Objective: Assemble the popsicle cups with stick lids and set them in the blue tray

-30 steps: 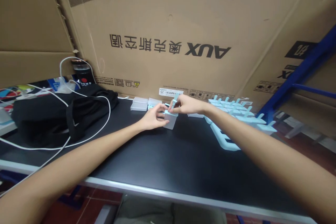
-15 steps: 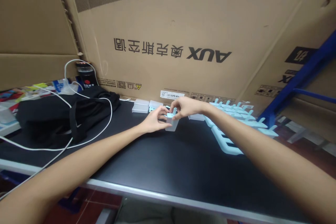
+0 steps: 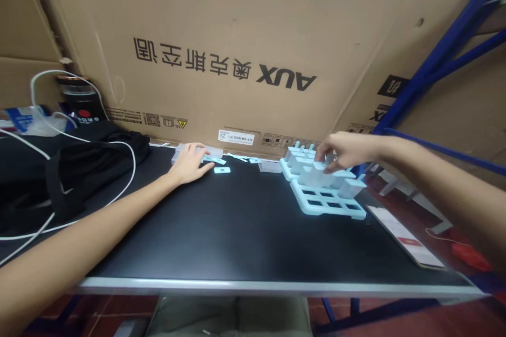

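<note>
My right hand (image 3: 336,152) pinches a translucent ice pop mold (image 3: 317,175) with a light blue top, at the light blue rack (image 3: 310,205). Whether that mold is seated in a slot or just above it, I cannot tell. Several other molds (image 3: 351,187) with upright stick handles stand in the rack, and its front slots show bare openings. Over on the left, my left hand (image 3: 190,164) has its fingers spread above translucent molds (image 3: 179,151) lying by the box. Just right of its fingertips lie flat light blue pieces (image 3: 222,170).
Behind the black table (image 3: 237,231) stands a big cardboard box (image 3: 221,21). A black bag (image 3: 90,168) with a white cable (image 3: 132,168) lies left, near a dark jar (image 3: 82,102). At right are a phone-like slab (image 3: 407,237) and blue metal posts (image 3: 430,58).
My right hand has carried the mold right to the rack. My left hand has let go of it and moved left to the loose molds. The view has shifted right.
</note>
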Tool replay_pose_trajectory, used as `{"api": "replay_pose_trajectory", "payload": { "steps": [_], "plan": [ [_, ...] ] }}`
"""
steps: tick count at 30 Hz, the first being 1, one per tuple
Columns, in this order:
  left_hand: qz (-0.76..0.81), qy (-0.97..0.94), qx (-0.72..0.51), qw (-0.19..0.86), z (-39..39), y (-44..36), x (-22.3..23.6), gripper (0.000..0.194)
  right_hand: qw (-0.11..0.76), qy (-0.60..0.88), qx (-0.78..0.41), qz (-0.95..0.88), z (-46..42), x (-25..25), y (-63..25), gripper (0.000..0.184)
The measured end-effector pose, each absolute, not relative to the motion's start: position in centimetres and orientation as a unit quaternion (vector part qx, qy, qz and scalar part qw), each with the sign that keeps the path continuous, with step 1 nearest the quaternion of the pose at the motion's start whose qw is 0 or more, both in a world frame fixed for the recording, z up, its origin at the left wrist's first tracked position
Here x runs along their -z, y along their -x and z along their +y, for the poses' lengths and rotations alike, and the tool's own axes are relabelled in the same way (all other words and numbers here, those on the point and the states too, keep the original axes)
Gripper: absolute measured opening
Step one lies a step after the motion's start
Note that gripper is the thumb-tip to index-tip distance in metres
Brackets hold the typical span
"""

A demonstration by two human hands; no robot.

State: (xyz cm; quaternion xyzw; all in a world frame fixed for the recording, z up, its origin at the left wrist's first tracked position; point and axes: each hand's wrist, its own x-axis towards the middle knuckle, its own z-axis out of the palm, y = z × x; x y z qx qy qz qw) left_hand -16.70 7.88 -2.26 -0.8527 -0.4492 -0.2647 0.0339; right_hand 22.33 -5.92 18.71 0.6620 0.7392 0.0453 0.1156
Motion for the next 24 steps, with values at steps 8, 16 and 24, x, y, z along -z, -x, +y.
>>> {"api": "replay_pose_trajectory", "payload": {
  "steps": [8,16,24],
  "plan": [
    [-0.636,0.728,0.256,0.025,10.4,20.4,3.0,0.060,0.156,-0.653,0.019,0.741,-6.6,-15.5,-28.7,0.025],
    [-0.667,0.710,0.220,-0.056,11.5,21.1,3.2,0.060,0.162,-0.650,0.007,0.742,-7.0,-15.2,-29.8,0.024],
    [-0.657,0.700,0.271,-0.073,11.6,21.0,3.4,0.062,0.166,-0.667,-0.039,0.725,-7.7,-13.2,-29.2,0.025]
  ]
}}
